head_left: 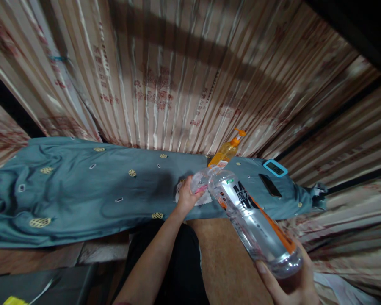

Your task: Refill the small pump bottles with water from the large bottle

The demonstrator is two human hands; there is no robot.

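A large clear plastic bottle (257, 224) with a silver, black and orange label lies tilted across the right half of the view. Its base rests in my right hand (292, 279), whose fingers wrap round it. The narrow end points up and left. There my left hand (187, 195) is closed on a clear plastic piece (199, 181) with a pink part, which looks like a cup and meets the bottle's end; its exact shape is hard to make out. Under it lies a white crumpled cloth or tissue (206, 199). Behind it stands an orange pump bottle (225, 153).
A blue-green cloth (92, 190) with pineapple prints covers the long narrow table. On its right part lie a dark phone (269, 185) and a blue-framed digital clock (275, 167). Patterned curtains (155, 84) hang behind. A yellow item (15, 300) shows at bottom left.
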